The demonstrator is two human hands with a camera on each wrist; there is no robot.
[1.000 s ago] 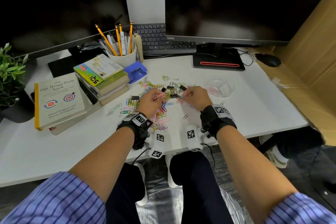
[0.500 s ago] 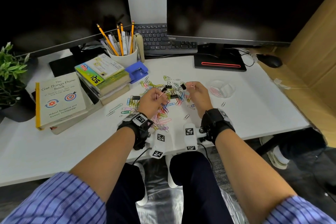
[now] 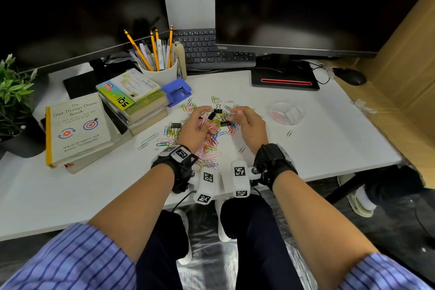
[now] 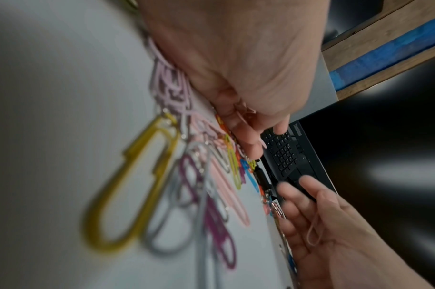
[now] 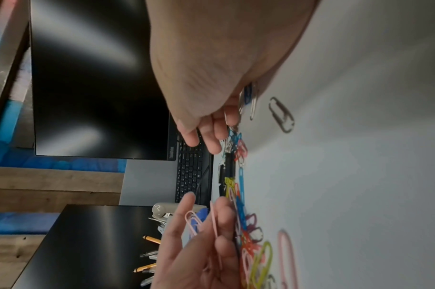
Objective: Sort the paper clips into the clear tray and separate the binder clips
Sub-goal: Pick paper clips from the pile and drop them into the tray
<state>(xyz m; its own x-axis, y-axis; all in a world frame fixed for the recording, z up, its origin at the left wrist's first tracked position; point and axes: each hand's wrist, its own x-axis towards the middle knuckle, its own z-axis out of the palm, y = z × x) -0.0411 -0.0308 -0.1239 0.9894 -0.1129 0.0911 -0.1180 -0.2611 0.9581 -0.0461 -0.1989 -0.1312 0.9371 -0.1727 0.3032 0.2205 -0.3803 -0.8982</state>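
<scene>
Coloured paper clips [image 3: 210,148] lie in a pile on the white desk [image 3: 329,148], with black binder clips [image 3: 217,110] among them at the far side. My left hand [image 3: 203,116] hovers over the pile and pinches several pink paper clips [image 5: 194,221], also seen in the left wrist view [image 4: 243,115]. My right hand [image 3: 235,116] is just right of it, fingers loosely spread, beside a binder clip [image 3: 224,123]. One pink clip [image 4: 312,232] lies loose on its palm. The round clear tray [image 3: 302,110] stands to the right with pink clips inside.
Stacked books [image 3: 134,101], a blue hole punch [image 3: 176,90] and a white pencil cup [image 3: 160,73] stand left of the pile. A keyboard [image 3: 211,54] and monitors are behind. A cardboard wall [image 3: 400,77] borders the right. A lone clip [image 3: 289,133] lies near the tray.
My right hand reached a little further into the pile and its fingers loosened from a fist. The left hand kept its place, still holding pink clips.
</scene>
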